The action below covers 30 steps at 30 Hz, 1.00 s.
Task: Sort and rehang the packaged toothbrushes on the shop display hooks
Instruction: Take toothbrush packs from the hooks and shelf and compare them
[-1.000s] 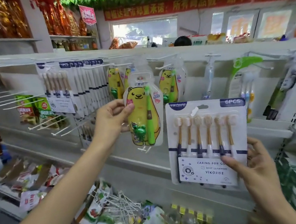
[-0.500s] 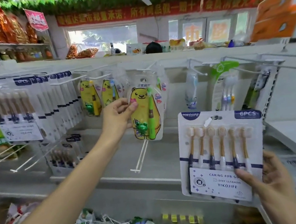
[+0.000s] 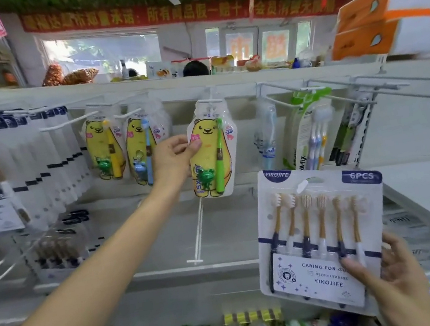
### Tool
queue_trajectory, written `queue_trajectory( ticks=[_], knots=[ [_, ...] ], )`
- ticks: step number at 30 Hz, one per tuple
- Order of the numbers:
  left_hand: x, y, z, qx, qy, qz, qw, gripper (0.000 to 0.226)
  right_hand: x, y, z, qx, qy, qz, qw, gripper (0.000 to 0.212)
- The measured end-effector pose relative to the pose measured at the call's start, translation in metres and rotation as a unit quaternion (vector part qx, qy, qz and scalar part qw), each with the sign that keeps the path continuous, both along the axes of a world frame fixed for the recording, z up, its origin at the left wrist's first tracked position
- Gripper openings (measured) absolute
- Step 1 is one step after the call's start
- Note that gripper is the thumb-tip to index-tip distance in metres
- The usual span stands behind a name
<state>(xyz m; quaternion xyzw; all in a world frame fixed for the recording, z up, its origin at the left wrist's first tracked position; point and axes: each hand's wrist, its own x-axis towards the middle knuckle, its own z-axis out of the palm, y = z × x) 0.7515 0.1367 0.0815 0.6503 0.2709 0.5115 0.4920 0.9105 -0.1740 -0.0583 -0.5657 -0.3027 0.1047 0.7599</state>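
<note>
Shelf hooks nearer now; left hand [image 3: 171, 158] raised bear pack [image 3: 210, 152] higher.

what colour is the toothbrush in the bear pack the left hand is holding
Green, with a dark band on the toothbrush handle; the head view shows it, in the bear pack the left hand pinches.

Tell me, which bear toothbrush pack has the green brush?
The bear pack pinched by the left hand. The other two hold yellow and blue brushes.
</note>
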Motion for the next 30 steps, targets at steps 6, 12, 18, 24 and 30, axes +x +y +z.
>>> queue_trajectory(
  ticks=[6, 12, 18, 24, 30],
  knots=[
    [0.024, 0.028, -0.006, -0.006, 0.002, -0.003, 1.000, 0.021, -0.013, -0.004, 0.002, 0.003, 0.009, -0.022, 1.000, 0.077],
    [0.040, 0.042, -0.008, -0.016, -0.016, -0.023, 0.999, 0.018, -0.024, -0.011, 0.006, -0.007, 0.016, -0.041, 0.999, 0.077],
    [0.042, 0.054, -0.019, -0.003, -0.003, -0.024, 1.000, 0.021, -0.037, -0.013, 0.005, -0.012, 0.012, -0.033, 0.999, 0.084],
    [0.018, 0.045, -0.037, 0.014, 0.027, 0.001, 1.000, 0.038, -0.062, -0.011, 0.010, -0.005, 0.027, -0.023, 0.999, 0.062],
    [-0.056, -0.017, -0.064, 0.198, 0.108, 0.011, 0.974, 0.034, -0.096, -0.002, 0.008, -0.028, 0.026, -0.025, 0.999, 0.067]
  ],
)
